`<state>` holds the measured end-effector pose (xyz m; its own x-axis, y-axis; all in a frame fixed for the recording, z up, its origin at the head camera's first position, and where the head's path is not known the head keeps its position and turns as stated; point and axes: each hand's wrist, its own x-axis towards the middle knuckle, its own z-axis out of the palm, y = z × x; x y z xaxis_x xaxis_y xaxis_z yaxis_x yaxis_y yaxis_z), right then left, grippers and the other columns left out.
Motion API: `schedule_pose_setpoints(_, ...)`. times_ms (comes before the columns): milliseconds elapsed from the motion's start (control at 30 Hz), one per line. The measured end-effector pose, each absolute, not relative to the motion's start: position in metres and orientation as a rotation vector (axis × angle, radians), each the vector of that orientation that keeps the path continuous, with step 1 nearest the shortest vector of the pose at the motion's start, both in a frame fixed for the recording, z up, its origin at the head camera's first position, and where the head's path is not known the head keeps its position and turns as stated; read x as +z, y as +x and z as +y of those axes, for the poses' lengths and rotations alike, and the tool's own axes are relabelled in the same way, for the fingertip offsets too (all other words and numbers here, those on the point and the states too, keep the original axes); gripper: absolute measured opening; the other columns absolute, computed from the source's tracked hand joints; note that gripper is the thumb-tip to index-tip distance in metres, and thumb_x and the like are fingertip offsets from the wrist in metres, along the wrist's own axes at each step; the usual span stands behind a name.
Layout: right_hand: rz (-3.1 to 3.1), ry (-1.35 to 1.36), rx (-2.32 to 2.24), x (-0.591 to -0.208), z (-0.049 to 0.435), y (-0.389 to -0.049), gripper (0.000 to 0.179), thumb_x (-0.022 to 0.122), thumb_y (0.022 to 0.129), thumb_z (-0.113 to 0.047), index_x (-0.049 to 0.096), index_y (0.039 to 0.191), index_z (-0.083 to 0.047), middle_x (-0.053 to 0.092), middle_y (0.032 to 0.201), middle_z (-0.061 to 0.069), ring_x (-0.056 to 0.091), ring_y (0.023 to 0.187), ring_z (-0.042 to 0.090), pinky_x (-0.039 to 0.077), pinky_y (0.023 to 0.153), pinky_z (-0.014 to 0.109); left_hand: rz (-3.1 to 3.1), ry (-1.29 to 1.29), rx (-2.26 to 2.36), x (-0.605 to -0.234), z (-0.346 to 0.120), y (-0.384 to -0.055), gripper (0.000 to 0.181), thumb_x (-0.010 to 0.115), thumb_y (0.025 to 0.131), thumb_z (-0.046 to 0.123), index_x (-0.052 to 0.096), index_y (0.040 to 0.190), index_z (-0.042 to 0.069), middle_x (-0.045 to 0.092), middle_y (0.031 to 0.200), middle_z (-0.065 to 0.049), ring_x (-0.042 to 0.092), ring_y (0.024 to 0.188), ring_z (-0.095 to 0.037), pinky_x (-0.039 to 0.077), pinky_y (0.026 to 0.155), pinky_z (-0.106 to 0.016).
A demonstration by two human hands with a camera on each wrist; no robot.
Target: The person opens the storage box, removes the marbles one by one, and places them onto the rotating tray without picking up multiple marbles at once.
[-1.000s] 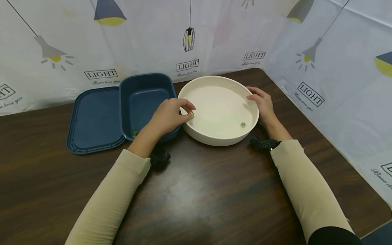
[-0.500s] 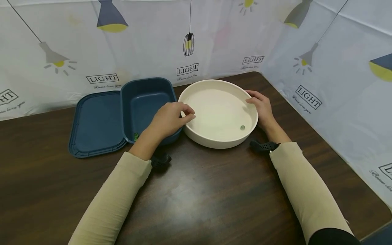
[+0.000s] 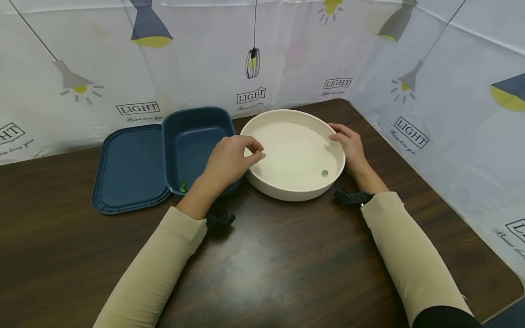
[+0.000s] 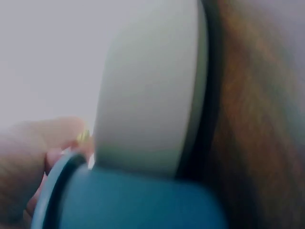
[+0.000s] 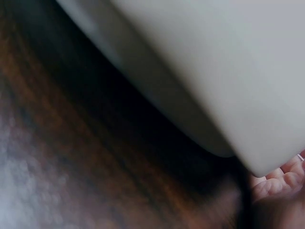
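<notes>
From where I stand, the left hand [image 3: 229, 157] has thumb and fingertips drawn close in a narrow pinch, a small yellow marble [image 4: 84, 136] between them, at the near-left rim of a round cream dish [image 3: 293, 148]. I cannot tell whether those fingers touch the rim. The right hand [image 3: 352, 145] holds the dish by its right wall, thumb towards the inside.

The yellow marble looks like glass: light, hard, probably slippery and quick to roll, so a fingertip pinch around its middle seems the surest hold. The dish looks stiff and fairly light for its width; its upright wall gives a good grip, though tilting it would likely set a marble running. One pale green glass marble [image 3: 325, 173] lies loose inside, near the wall at the front right.

Just left of the dish stands a deep navy box [image 3: 198, 141], with green marbles [image 3: 182, 186] in its near-left corner; I cannot count them surely. Its navy lid [image 3: 131, 171] lies flat along its left side.

The left forearm crosses the box's front edge and hides part of it, and the box's raised wall stands between its inside and the dish. Everything sits on a dark wooden bench [image 3: 262, 278], before a lamp-printed cloth [image 3: 303, 64].
</notes>
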<state>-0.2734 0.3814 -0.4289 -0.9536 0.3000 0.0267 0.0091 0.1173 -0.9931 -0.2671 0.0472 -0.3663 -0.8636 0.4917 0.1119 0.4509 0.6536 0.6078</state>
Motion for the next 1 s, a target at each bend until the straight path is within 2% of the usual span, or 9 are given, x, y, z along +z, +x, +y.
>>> schedule_pose_setpoints(167,-2.175,-0.317,1.920,-0.431,0.383,-0.272,0.040,0.051,0.097,-0.008,0.061,0.136,-0.003,0.063,0.126,0.002,0.062,0.100,0.008,0.053,0.080,0.013,2.775,0.678,1.165,-0.370,0.055,-0.263,0.021,0.068,0.097,0.031,0.076,0.112,0.018,0.076,0.110,0.002,0.064,0.096,-0.018,0.052,0.081,-0.036)
schedule_pose_setpoints(400,-2.171,-0.295,1.899,-0.432,0.384,-0.275,0.040,0.051,0.097,-0.007,0.061,0.135,-0.002,0.063,0.125,0.001,0.063,0.101,0.009,0.054,0.080,0.014,2.657,0.792,1.205,-0.376,0.057,-0.268,0.019,0.069,0.096,0.030,0.078,0.109,0.019,0.077,0.108,0.001,0.065,0.115,-0.022,0.050,0.091,-0.039)
schedule_pose_setpoints(833,-2.166,-0.288,1.930,-0.433,0.385,-0.277,0.043,0.049,0.098,-0.007,0.057,0.139,0.001,0.060,0.131,0.005,0.061,0.102,0.008,0.053,0.081,0.013,2.651,0.803,1.167,-0.377,0.057,-0.269,0.021,0.070,0.095,0.031,0.078,0.111,0.019,0.077,0.108,0.003,0.065,0.113,-0.022,0.049,0.090,-0.039)
schedule_pose_setpoints(1000,-2.162,-0.283,1.940,-0.433,0.384,-0.277,0.043,0.049,0.098,-0.006,0.056,0.139,0.002,0.060,0.131,0.006,0.061,0.103,0.009,0.053,0.082,0.013,2.677,0.802,1.121,-0.376,0.057,-0.269,0.022,0.069,0.096,0.032,0.077,0.112,0.020,0.077,0.108,0.004,0.065,0.102,-0.020,0.047,0.087,-0.037)
